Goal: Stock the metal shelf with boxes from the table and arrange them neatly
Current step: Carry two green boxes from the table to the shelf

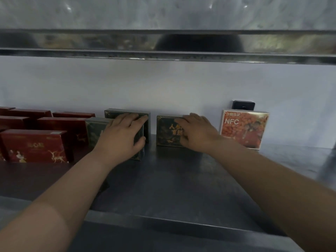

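Both my arms reach into the metal shelf [181, 188]. My left hand [123, 135] grips the right end of a dark green box [94, 130] standing near the middle, with another dark green box [127, 112] right behind it. My right hand [196, 132] lies over the right part of a separate dark green box with gold characters [167, 131], fingers curled over its top edge. Several red boxes [34, 146] stand in rows at the left.
A white and orange box marked NFC [243, 128] stands at the right against the pale back wall, with a small black device [243, 105] behind it. The upper shelf's metal rail [163, 51] runs overhead. The shelf's front edge [163, 220] is near me.
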Available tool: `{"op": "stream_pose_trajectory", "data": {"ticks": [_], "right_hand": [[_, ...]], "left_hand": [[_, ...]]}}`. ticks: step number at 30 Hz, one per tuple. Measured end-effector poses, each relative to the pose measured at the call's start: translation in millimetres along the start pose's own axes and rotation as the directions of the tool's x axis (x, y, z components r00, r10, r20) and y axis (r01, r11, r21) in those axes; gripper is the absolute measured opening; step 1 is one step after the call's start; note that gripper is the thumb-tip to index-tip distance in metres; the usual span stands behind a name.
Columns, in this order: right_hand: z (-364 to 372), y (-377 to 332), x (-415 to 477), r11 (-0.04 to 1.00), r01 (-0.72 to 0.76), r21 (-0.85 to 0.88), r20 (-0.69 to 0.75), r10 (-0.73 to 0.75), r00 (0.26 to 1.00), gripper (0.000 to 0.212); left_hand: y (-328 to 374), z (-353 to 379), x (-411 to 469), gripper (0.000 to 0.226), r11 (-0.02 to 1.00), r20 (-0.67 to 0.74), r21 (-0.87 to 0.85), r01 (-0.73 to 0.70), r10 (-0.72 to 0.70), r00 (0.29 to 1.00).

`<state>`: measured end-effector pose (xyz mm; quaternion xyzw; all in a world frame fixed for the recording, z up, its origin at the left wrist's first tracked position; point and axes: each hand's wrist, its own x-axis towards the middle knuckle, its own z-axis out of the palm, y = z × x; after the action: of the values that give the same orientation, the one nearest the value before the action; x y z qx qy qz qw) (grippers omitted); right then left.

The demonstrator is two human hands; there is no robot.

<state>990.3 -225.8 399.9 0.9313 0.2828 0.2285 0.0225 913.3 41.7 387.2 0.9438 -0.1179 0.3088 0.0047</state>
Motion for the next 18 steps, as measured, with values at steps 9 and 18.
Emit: {"op": "stream_pose_trajectory", "data": {"ticks": [9, 18], "right_hand": [[-40, -80, -97, 0.983, -0.175, 0.062, 0.019, 0.174, 0.985, 0.045], [-53, -184, -233, 0.883, -0.458, 0.102, -0.110, 0.467, 0.877, 0.040]], "left_hand": [[28, -18, -34, 0.062, 0.966, -0.054, -0.142, -0.217, 0.212, 0.976], [74, -25, -132, 0.050, 0.699, -0.141, -0.464, -0.544, 0.548, 0.825]]}}
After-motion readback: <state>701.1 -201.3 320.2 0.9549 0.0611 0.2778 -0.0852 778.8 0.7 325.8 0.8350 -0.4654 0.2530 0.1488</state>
